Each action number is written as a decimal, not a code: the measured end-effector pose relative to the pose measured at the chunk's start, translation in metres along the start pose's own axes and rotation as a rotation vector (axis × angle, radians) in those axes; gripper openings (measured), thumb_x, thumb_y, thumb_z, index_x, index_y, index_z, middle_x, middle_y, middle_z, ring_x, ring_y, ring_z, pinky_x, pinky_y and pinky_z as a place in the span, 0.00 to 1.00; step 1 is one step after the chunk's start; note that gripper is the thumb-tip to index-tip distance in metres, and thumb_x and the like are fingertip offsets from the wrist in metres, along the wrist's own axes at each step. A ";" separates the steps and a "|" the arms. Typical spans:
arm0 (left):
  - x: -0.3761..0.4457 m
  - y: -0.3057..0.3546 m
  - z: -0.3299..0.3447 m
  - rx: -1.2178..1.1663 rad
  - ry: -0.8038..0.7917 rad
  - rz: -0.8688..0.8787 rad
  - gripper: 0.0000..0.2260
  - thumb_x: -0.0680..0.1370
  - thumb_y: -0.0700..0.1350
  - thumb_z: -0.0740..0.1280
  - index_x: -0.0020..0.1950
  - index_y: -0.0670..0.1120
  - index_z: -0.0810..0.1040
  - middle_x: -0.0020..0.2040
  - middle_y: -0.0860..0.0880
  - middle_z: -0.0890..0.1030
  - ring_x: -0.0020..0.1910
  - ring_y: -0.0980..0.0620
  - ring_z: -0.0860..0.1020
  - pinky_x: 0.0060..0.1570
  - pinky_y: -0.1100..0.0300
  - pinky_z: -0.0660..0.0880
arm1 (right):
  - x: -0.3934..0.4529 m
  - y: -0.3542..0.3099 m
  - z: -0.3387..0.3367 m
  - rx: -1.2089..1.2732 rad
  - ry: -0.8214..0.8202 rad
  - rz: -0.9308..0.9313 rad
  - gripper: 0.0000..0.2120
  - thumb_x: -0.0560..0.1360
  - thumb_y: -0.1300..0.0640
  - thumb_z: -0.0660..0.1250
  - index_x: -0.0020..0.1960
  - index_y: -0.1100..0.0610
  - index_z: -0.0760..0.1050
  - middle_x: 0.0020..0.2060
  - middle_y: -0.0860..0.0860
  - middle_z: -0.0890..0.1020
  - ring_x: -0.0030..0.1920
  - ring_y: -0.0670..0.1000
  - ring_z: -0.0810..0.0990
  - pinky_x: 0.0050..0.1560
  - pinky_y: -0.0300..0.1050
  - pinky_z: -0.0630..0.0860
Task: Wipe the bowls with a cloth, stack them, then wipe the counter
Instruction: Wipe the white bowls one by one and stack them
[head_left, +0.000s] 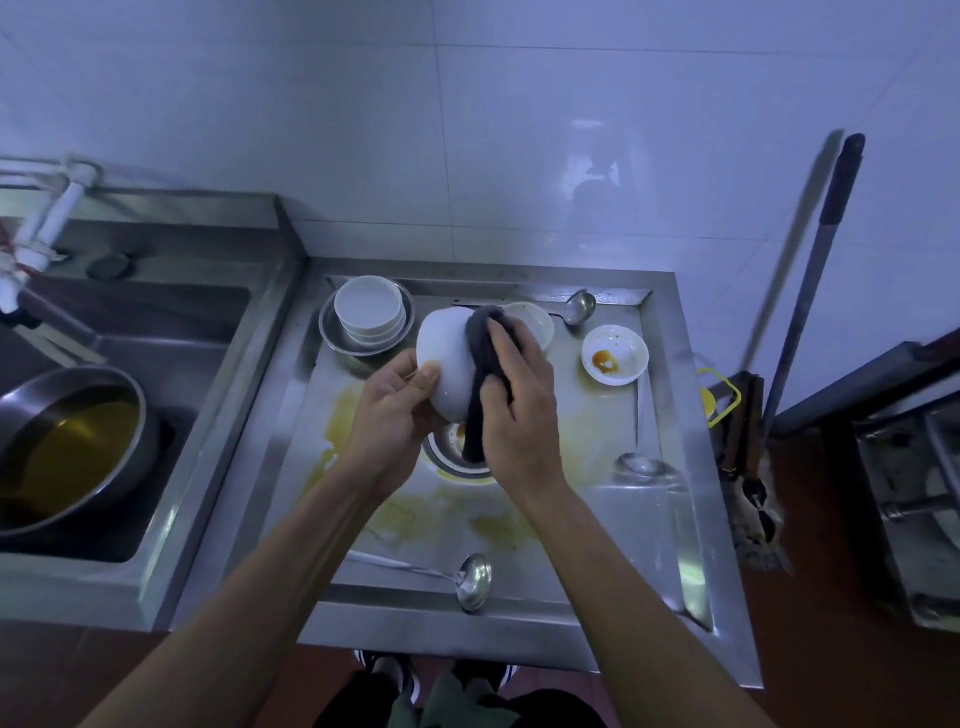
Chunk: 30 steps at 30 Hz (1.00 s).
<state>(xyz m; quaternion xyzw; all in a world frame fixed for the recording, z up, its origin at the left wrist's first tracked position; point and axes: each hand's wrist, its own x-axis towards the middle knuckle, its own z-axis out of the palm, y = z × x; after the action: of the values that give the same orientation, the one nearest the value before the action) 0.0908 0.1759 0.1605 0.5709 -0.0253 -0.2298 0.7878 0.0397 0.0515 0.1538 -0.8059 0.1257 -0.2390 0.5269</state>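
Note:
My left hand (397, 402) grips a white bowl (447, 358) by its rim, tilted on its side above the steel counter (582, 447). My right hand (517, 400) holds a dark grey cloth (485, 364) pressed against the bowl's outside. A stack of white bowls (370, 309) sits on a metal plate at the back left. Behind my right hand stands another white bowl (535, 319), partly hidden. A dirty white bowl (615, 354) with brown sauce stands at the back right. Yellow smears (343, 415) spread over the counter.
A metal dish (452, 457) lies under my hands. Ladles lie at the back (579, 306), the right (641, 462) and the front edge (470, 579). A sink on the left holds a pan of yellow liquid (72, 441). A broom (810, 291) leans at the right.

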 end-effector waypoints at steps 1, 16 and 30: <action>0.001 -0.001 0.000 -0.012 -0.015 -0.009 0.16 0.81 0.44 0.64 0.67 0.36 0.75 0.58 0.38 0.82 0.54 0.43 0.81 0.53 0.50 0.81 | 0.001 -0.001 -0.001 -0.041 -0.020 -0.049 0.25 0.77 0.62 0.55 0.74 0.56 0.71 0.74 0.49 0.69 0.71 0.48 0.66 0.73 0.37 0.59; 0.005 -0.019 0.008 -0.190 0.178 -0.140 0.13 0.86 0.41 0.57 0.66 0.38 0.75 0.57 0.39 0.84 0.52 0.45 0.83 0.52 0.51 0.82 | -0.012 0.009 0.009 -0.064 0.021 0.143 0.26 0.74 0.61 0.59 0.72 0.57 0.72 0.72 0.53 0.71 0.69 0.52 0.69 0.71 0.40 0.62; 0.011 -0.017 -0.016 -0.434 0.073 -0.204 0.17 0.81 0.47 0.59 0.59 0.44 0.86 0.64 0.42 0.82 0.60 0.45 0.83 0.55 0.49 0.82 | -0.010 0.013 -0.017 0.334 -0.039 0.501 0.27 0.76 0.66 0.57 0.71 0.46 0.71 0.62 0.41 0.79 0.62 0.41 0.75 0.62 0.36 0.71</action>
<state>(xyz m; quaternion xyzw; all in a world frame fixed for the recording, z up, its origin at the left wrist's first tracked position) 0.0993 0.1818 0.1368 0.3958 0.1107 -0.2876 0.8651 0.0234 0.0375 0.1452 -0.6565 0.2693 -0.1036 0.6970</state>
